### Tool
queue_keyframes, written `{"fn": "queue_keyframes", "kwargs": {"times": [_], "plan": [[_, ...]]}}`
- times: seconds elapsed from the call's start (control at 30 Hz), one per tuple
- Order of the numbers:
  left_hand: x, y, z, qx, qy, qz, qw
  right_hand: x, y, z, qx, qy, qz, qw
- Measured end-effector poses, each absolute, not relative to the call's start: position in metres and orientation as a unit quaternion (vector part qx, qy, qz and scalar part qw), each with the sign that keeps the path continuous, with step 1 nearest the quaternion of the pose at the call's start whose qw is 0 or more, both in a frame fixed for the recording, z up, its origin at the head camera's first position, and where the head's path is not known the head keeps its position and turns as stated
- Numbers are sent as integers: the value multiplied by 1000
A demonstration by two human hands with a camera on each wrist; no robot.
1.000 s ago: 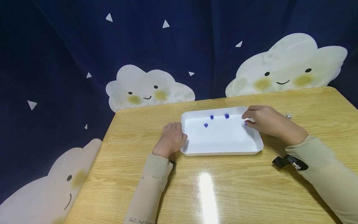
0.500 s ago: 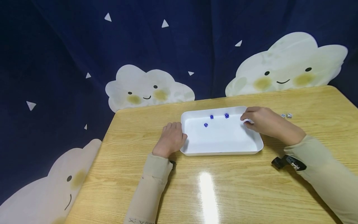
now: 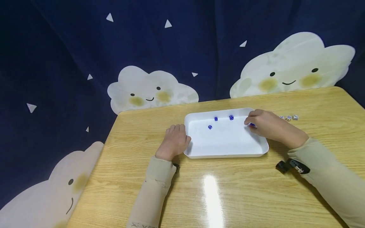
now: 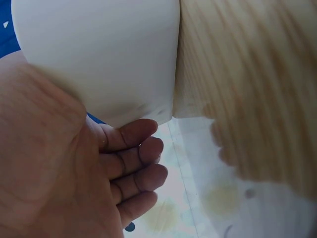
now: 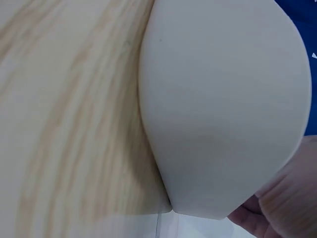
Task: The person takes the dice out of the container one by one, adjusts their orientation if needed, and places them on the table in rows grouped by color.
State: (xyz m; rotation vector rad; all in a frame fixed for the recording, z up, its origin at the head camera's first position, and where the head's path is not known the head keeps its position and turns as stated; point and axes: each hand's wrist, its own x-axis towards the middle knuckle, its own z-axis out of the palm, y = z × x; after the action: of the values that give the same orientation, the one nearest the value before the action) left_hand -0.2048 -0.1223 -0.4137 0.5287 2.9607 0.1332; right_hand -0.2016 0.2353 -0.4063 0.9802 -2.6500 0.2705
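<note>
A shallow white tray [image 3: 225,142] sits on the wooden table. My left hand [image 3: 174,142] holds its left end, thumb over the rim; in the left wrist view, the curled fingers [image 4: 143,178] lie along the outer wall. My right hand [image 3: 263,125] reaches over the tray's right end, finger and thumb curled around a small blue die [image 3: 252,124] that is partly covered. Three blue dice lie toward the tray's back: one die [image 3: 215,119], another die [image 3: 231,117] and a third die [image 3: 210,127]. In the right wrist view the tray wall hides most of my right hand [image 5: 292,198].
Three small whitish dice [image 3: 288,118] stand in a row on the table [image 3: 322,126], beyond my right wrist. A dark blue curtain [image 3: 211,47] with cloud pictures hangs behind the table.
My right hand has shifted slightly left and its fingers have closed in around the blue die. More whitish dice have come into sight past the wrist. The left hand stays put.
</note>
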Motion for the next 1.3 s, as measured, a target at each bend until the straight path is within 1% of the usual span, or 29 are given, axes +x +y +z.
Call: {"fn": "queue_keyframes", "kwargs": {"times": [0.23, 0.53, 0.63, 0.93, 1.3], "plan": [[-205, -122, -412, 171, 982, 42, 68, -203, 234, -408, 340, -928, 71, 135], [-204, -122, -410, 167, 983, 39, 70, -202, 231, -409, 341, -929, 47, 137], [-205, -122, -409, 165, 983, 37, 70, -202, 229, -408, 333, -933, 38, 132], [-205, -122, -411, 169, 982, 39, 73, -203, 223, -404, 292, -952, -11, 96], [-206, -120, -414, 168, 982, 44, 77, -202, 221, -406, 278, -956, -39, 84]]}}
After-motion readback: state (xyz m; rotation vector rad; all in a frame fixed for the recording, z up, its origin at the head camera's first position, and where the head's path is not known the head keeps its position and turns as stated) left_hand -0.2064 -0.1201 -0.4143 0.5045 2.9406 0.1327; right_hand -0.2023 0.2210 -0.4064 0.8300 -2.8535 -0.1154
